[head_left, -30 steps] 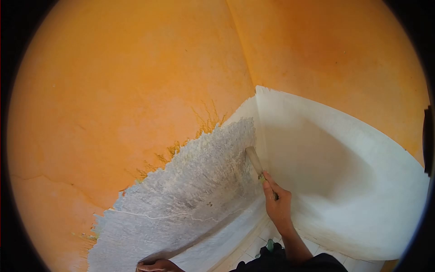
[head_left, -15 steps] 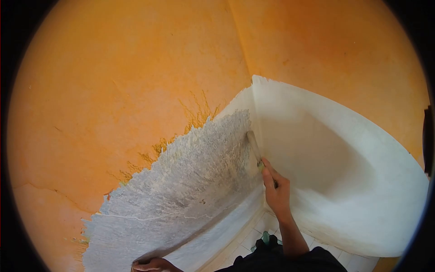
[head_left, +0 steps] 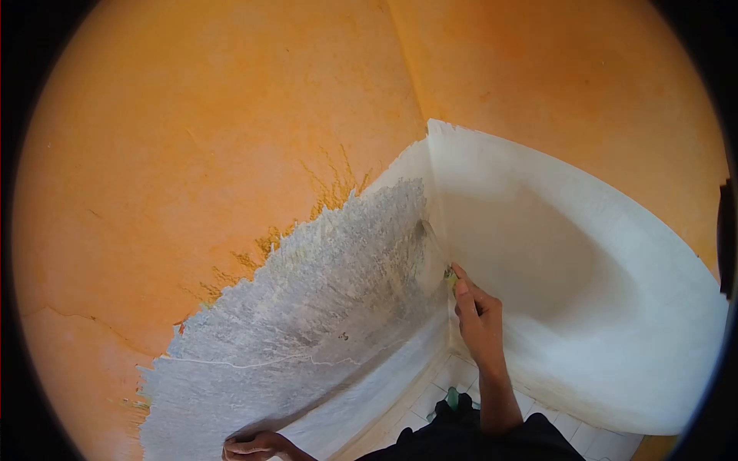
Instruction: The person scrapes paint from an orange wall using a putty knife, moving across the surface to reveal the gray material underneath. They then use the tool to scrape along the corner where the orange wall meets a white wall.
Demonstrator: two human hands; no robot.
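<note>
Near the wall corner, my right hand [head_left: 480, 307] is closed around the handle of a scraper-like tool [head_left: 437, 246]. Its blade lies against the upper right of a rough grey patch [head_left: 307, 300] on the left wall. At the bottom left, my left hand [head_left: 257, 446] is at the lower part of the same wall, fingers curled together; what it holds, if anything, is hidden.
Orange paint [head_left: 192, 138] covers the upper walls, with ragged flaking along the grey patch. A smooth white section [head_left: 646, 307] spans the lower right wall. Pale floor tiles [head_left: 430, 399] and a green object [head_left: 452, 396] show below, beside dark clothing.
My right hand and the tool's handle have shifted slightly right and down. The left hand stays at about the same place, and the view has moved a little.
</note>
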